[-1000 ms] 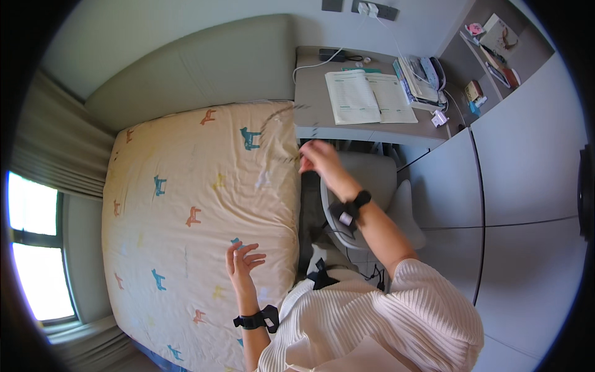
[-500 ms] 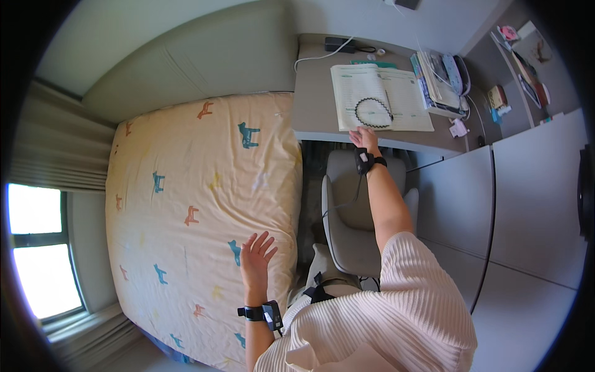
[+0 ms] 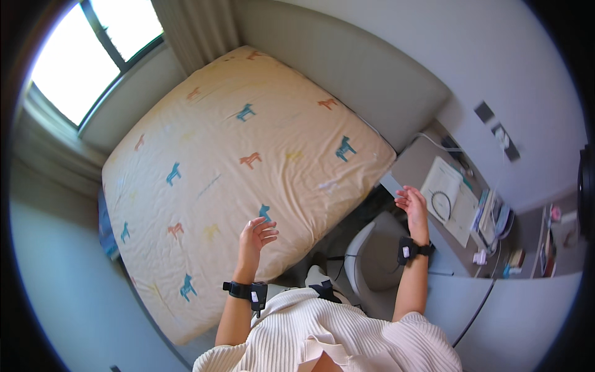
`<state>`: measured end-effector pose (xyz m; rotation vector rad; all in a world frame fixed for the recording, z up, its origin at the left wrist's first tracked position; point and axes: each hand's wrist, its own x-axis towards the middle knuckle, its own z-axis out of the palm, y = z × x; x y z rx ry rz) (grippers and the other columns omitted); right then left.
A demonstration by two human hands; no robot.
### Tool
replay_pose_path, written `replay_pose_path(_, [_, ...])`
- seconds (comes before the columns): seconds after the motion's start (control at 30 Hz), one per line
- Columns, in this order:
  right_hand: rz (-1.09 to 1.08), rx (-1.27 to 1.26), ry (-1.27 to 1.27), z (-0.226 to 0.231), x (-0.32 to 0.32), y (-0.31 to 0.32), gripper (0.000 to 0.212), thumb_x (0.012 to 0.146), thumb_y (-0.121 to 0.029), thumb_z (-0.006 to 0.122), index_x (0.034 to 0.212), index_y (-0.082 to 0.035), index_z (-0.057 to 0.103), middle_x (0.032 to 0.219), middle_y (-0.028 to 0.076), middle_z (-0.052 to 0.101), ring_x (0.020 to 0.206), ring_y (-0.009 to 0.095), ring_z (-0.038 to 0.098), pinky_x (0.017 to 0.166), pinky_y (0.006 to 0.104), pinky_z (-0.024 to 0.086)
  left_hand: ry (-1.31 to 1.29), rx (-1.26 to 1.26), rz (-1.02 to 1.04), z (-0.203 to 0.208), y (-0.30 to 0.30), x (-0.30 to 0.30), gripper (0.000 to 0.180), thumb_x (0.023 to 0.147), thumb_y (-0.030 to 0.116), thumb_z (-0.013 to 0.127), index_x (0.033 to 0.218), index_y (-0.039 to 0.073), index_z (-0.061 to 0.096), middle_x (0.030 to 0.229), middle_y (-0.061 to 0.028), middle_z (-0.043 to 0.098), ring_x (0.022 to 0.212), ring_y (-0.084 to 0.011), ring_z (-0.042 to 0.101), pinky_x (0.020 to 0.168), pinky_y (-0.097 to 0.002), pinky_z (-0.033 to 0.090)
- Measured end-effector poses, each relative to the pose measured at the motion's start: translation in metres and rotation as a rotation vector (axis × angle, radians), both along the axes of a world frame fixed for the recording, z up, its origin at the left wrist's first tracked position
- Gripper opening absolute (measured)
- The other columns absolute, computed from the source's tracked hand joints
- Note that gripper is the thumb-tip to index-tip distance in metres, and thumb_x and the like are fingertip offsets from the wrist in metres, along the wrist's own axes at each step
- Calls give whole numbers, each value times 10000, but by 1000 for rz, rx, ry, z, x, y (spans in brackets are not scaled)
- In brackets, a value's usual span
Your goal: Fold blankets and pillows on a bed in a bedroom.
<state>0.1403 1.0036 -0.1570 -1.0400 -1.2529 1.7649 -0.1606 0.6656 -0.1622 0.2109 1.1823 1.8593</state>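
My left hand (image 3: 253,240) hovers above the near part of the bed's animal-print sheet (image 3: 214,186), its fingers loosely bent and apart with nothing in them. Beside the desk edge, over the gap between bed and desk, my right hand (image 3: 414,208) is raised, also empty with its fingers apart. An open book (image 3: 460,214) lies on the desk just right of that hand. On its pages rests a black wavy hoop (image 3: 441,204), which looks like a headband. Each wrist carries a black strapped device.
A grey chair (image 3: 379,260) stands between me and the desk (image 3: 418,160), below my right hand. Stacked books (image 3: 486,214) and a white plug adapter (image 3: 480,256) sit farther right on the desk. The padded headboard (image 3: 347,59) borders the bed's far side; curtains (image 3: 192,31) flank the window.
My view has swung left toward the bed. My right hand has drawn back from the desk's front edge by the book. My left hand stays over the bed, fingers more bent.
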Motion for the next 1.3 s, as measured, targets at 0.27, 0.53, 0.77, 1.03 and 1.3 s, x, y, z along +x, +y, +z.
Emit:
replay_pose_path(0.27, [240,434,-99,174,-111,-91,239,929,-190,476,1086,-20,536,906,82,645,733,103,597,695,230,486,79,98,231,5,-159,-48,405,975,350,329,1137,32,519,1043,-177,626,889,-269,623,828,-387,488])
replay_pose_path(0.53, [404,695,-76,288,-182,-166,341,916,-209,469,1186,-1,495,977,88,627,782,105,589,728,237,467,35,186,424,43,-228,-74,513,964,418,300,1288,33,403,1266,-220,498,1066,-307,556,888,-408,459])
replay_pose_path(0.77, [511,908,-28,313,-243,-144,440,910,-287,453,1222,22,483,998,97,636,793,112,600,731,232,459,84,114,468,51,-215,-101,520,962,420,314,1282,19,401,1236,-226,516,1023,-313,579,864,-403,472])
replay_pose_path(1.03, [403,1224,-199,314,-318,38,430,930,-284,422,1251,-4,480,980,78,640,808,104,604,756,248,471,371,-177,471,100,-174,-216,564,959,450,326,1334,30,363,1265,-209,502,1055,-278,570,876,-381,467])
replay_pose_path(1.3, [490,358,13,141,-436,176,303,910,-142,512,1181,-8,479,883,70,609,721,91,561,689,220,459,443,-314,536,150,-1,-347,534,961,451,343,1299,43,411,1236,-200,527,1043,-257,577,874,-375,472])
